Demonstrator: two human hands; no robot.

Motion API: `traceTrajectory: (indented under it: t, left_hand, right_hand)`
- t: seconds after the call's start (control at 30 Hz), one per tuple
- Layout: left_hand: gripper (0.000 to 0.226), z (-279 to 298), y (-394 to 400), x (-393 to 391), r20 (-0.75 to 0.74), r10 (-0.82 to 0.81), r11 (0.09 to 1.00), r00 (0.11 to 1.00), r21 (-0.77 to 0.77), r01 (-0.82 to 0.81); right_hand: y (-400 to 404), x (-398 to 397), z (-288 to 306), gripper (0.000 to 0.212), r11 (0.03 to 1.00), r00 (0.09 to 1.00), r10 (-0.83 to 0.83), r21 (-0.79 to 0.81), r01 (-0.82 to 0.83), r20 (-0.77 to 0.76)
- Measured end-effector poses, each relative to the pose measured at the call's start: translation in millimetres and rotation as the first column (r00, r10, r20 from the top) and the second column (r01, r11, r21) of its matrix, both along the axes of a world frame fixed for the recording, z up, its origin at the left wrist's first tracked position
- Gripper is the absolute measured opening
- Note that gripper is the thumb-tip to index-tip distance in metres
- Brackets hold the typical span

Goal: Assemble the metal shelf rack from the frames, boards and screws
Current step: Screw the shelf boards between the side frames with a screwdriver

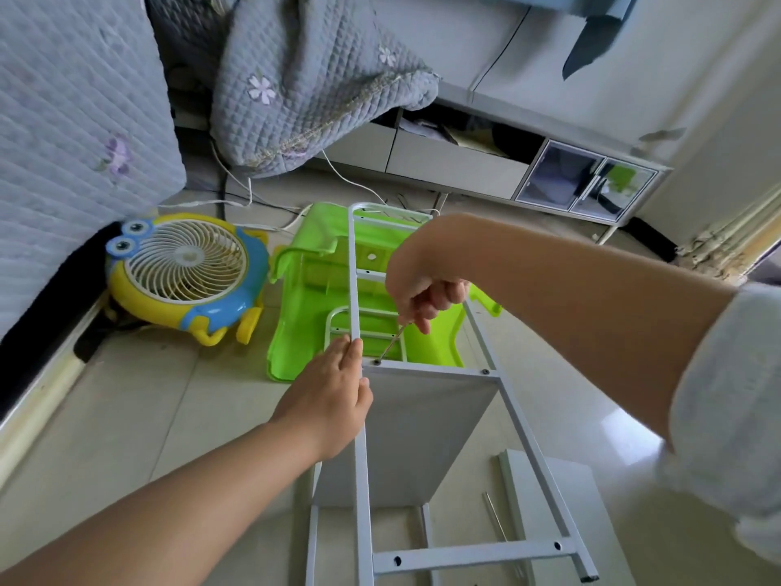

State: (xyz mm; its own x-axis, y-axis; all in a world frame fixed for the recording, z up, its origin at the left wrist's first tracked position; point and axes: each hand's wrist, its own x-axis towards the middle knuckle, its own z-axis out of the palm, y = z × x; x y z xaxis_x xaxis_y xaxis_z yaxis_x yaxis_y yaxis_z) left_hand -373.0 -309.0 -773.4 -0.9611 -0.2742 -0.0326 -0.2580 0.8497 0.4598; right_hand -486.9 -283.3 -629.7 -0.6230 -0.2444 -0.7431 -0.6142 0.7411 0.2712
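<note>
A white metal ladder frame (524, 437) lies across the middle, its far end resting on a green plastic stool (304, 315). A white board (418, 433) hangs from the frame's middle crossbar (431, 367). My left hand (334, 395) grips the frame's left rail beside that crossbar. My right hand (422, 289) holds a thin hex key (391, 342) whose tip sits in the left screw (377, 362) of the crossbar. A second screw (486, 371) sits at the crossbar's right end. The near crossbar (473, 557) has two bare holes.
A second white board (562, 513) lies on the tiled floor at lower right, with a thin metal rod (495, 518) beside it. A yellow and blue toy fan (181, 272) stands left of the stool. A quilted mattress, cables and a low cabinet are behind.
</note>
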Motion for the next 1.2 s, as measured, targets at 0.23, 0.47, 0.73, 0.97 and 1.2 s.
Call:
traceTrajectory:
  t: [0.23, 0.47, 0.73, 0.97, 1.2]
  left_hand:
    - [0.058, 5, 1, 2, 0.037, -0.001, 1.0, 0.999, 0.002, 0.0]
    - [0.053, 8, 2, 4, 0.017, 0.012, 0.999, 1.0, 0.04, -0.013]
    - [0.053, 6, 4, 6, 0.014, 0.025, 0.996, 1.0, 0.08, -0.026]
    - [0.053, 5, 2, 3, 0.018, 0.028, 0.997, 0.999, 0.071, -0.029]
    - [0.053, 0, 3, 3, 0.001, 0.042, 0.996, 0.999, 0.085, -0.042]
  right_hand:
    - [15, 35, 3, 0.03, 0.747, 0.698, 0.655, 0.109, -0.656, -0.29]
    - [28, 44, 8, 0.023, 0.548, 0.469, 0.812, 0.177, -0.817, -0.347]
    - [29, -8, -4, 0.031, 0.934, 0.942, -0.294, -0.161, 0.319, 0.162]
    - [25, 15, -5, 0.035, 0.954, 0.975, 0.189, -0.214, -0.211, -0.116]
    - [24, 34, -1, 0.025, 0.67, 0.622, 0.724, 0.088, -0.737, -0.3]
